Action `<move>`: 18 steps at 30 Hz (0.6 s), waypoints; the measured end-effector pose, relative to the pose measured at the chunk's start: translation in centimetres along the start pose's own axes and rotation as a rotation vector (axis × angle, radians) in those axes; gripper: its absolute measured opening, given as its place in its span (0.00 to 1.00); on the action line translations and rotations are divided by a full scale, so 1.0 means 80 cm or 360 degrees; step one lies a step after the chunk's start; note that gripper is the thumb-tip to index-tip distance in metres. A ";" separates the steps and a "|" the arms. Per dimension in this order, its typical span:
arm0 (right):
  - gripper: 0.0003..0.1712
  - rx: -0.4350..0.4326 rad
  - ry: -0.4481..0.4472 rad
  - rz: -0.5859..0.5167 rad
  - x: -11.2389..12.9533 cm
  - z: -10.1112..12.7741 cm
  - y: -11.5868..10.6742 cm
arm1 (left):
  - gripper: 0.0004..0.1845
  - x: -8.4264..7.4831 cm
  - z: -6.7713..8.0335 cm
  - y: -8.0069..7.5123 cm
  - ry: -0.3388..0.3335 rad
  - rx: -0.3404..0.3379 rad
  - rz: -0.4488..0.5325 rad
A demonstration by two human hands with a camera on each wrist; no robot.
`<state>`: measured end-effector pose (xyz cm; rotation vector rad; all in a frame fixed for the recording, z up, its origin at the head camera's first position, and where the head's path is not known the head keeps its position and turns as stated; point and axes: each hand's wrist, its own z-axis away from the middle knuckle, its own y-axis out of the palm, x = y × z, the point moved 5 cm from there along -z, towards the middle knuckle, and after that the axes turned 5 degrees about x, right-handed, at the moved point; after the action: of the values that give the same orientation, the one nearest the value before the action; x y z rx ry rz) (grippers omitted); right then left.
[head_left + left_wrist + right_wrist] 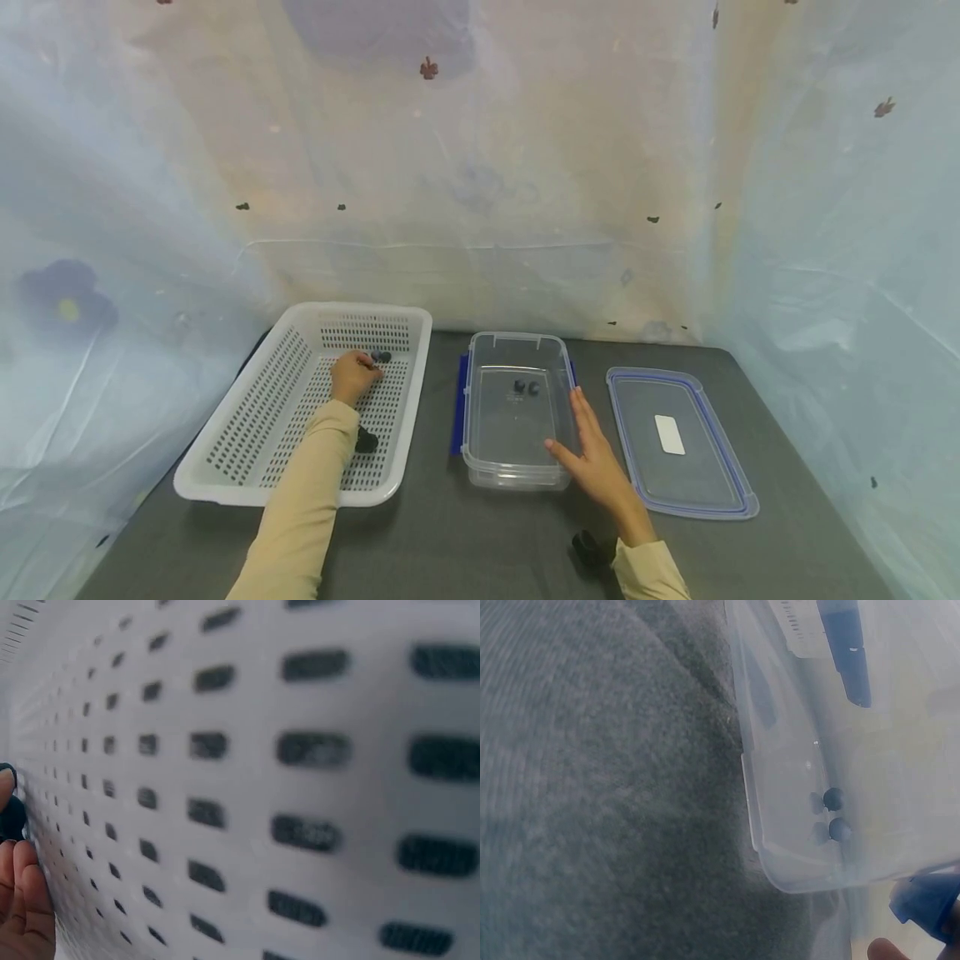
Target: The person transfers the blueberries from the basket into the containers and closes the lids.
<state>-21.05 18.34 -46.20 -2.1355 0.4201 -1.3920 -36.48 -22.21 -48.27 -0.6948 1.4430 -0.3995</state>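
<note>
left hand fingers pinch a dark berry in the perforated white basket; right hand fingers lie straight against the clear tub, two round berries inside.

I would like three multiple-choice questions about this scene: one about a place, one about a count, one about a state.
1. Where does the lid lie?
A. on the clear box
B. on the table, right of the clear box
C. inside the basket

2. How many dark balls lie in the clear box?
A. none
B. two
C. five

3. What state is the right hand in?
A. open, fingers straight against the box
B. closed in a fist
C. gripping the lid

Answers:
1 B: the lid lies flat on the table, apart from the box.
2 B: two balls show through the clear floor.
3 A: its straight fingers lie along the box wall.
</note>
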 end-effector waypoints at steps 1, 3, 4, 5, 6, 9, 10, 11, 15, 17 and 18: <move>0.51 -0.0002 -0.0002 -0.0002 0.000 0.000 0.000 | 0.15 0.000 0.000 0.000 0.0009 0.0001 -0.0031; 0.50 -0.0008 -0.0010 0.0002 0.001 0.000 0.000 | 0.14 0.000 0.001 0.001 0.0030 0.0003 -0.0062; 0.50 -0.0011 -0.0013 0.0005 0.000 0.000 0.000 | 0.14 -0.001 0.001 0.000 0.0045 0.0000 -0.0072; 0.50 -0.0016 -0.0017 0.0006 0.000 0.001 0.000 | 0.13 -0.001 0.001 0.000 0.0054 0.0001 -0.0075; 0.50 -0.0021 -0.0021 0.0012 0.000 0.001 0.001 | 0.13 -0.001 0.002 0.000 0.0061 -0.0003 -0.0069; 0.49 -0.0027 -0.0026 0.0016 -0.001 0.001 0.001 | 0.13 -0.001 0.002 -0.001 0.0052 0.0003 -0.0036; 0.49 -0.0027 -0.0026 0.0016 -0.001 0.001 0.002 | 0.13 -0.001 0.001 -0.001 0.0044 0.0005 -0.0014; 0.49 -0.0028 -0.0025 0.0018 -0.001 0.001 0.002 | 0.13 0.000 0.001 -0.002 0.0035 0.0003 0.0014; 0.49 -0.0029 -0.0022 0.0016 -0.002 0.001 0.002 | 0.14 -0.003 -0.001 -0.006 0.0021 -0.0006 0.0105; 0.49 -0.0031 -0.0018 0.0012 -0.003 0.001 0.002 | 0.15 -0.004 -0.002 -0.009 0.0010 -0.0007 0.0151; 0.49 -0.0031 -0.0015 0.0010 -0.003 0.001 0.002 | 0.15 -0.005 -0.003 -0.010 0.0005 -0.0003 0.0166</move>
<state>-21.10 18.40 -46.50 -2.1539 0.4376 -1.3791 -36.65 -22.60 -47.47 -0.6181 1.4757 -0.3183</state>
